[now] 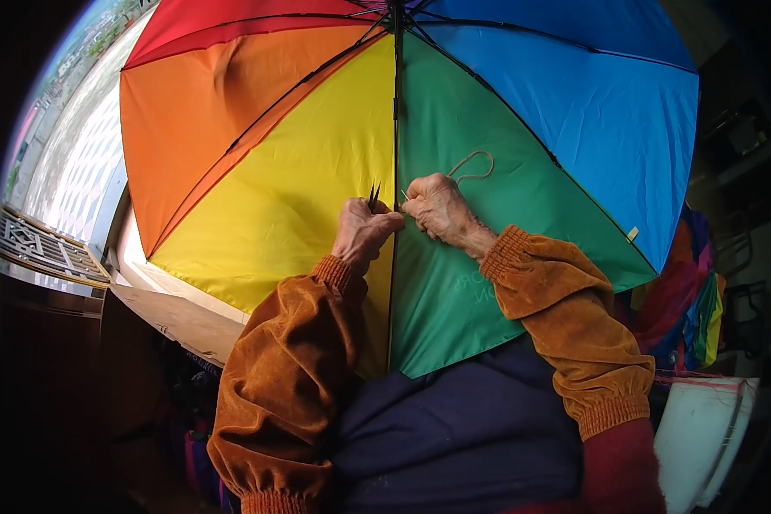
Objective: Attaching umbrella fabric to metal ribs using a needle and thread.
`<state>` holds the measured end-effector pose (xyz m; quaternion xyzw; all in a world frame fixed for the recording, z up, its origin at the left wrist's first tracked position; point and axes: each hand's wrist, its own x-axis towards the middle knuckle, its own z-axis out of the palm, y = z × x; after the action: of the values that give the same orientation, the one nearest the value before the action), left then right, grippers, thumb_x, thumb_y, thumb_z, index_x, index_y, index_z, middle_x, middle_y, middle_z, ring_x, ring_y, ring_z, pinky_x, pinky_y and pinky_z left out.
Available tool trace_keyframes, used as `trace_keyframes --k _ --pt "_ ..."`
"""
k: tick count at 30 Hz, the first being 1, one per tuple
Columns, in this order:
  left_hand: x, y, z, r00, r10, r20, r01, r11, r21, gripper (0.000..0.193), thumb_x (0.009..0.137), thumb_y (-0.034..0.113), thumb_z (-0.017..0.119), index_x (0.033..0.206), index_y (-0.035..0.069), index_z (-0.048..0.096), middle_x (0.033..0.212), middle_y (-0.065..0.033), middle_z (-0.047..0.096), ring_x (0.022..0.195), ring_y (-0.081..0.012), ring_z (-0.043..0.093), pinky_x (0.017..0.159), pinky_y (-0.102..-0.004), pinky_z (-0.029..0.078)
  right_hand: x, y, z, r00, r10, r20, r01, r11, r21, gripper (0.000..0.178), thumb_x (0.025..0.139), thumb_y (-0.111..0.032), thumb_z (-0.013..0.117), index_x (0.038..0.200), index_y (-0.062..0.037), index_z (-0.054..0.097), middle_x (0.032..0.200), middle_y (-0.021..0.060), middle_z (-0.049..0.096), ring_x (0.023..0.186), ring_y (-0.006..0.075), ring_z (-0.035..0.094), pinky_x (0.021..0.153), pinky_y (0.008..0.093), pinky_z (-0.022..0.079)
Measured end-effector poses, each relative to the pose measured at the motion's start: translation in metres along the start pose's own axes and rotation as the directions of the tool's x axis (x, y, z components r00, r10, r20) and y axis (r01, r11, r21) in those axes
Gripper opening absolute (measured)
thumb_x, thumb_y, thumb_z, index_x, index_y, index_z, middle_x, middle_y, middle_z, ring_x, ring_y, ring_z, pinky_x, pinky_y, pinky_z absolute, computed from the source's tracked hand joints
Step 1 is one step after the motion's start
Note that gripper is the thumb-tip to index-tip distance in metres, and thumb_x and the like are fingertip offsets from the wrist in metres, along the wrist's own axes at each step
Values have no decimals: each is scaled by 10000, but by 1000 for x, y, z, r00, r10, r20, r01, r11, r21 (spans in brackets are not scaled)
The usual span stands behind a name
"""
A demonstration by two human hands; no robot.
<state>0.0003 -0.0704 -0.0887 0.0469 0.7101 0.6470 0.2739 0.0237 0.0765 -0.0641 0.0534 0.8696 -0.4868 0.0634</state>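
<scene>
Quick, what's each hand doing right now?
Left hand: closed on small dark scissors.
Right hand: pinched shut on a thread at the umbrella rib.

A white bucket point(702, 428) sits low right; folded colourful umbrellas point(690, 300) behind; a window grille point(47, 248) left.

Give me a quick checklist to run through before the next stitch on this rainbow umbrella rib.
1. Left hand holds the small dark pointed tool at the rib: ok.
2. Right hand pinches at the seam beside the rib: ok.
3. Thread loop lies free on the green panel, untangled: ok.
4. Needle in the right grip: cannot tell.
5. Canopy open and taut: ok.
</scene>
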Motion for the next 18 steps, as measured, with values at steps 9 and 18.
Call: trace_keyframes --k 9,18 --pt "-1 -1 -3 1000 19 15 -19 1000 -24 187 681 169 637 594 51 519 430 49 359 325 -46 292 311 -219 213 -8 -9 -29 973 155 171 -210 902 377 91 742 -71 520 699 9 514 484 9 465 356 68 427 305 213 318" --pt "0 1 -1 1000 -22 -12 22 1000 -6 178 681 155 632 594 48 520 428 48 358 326 -46 292 313 -219 213 1 8 -4 897 -432 94 399 698 -595 74 704 -39 512 690 26 479 536 165 515 475 302 536 434 365 427"
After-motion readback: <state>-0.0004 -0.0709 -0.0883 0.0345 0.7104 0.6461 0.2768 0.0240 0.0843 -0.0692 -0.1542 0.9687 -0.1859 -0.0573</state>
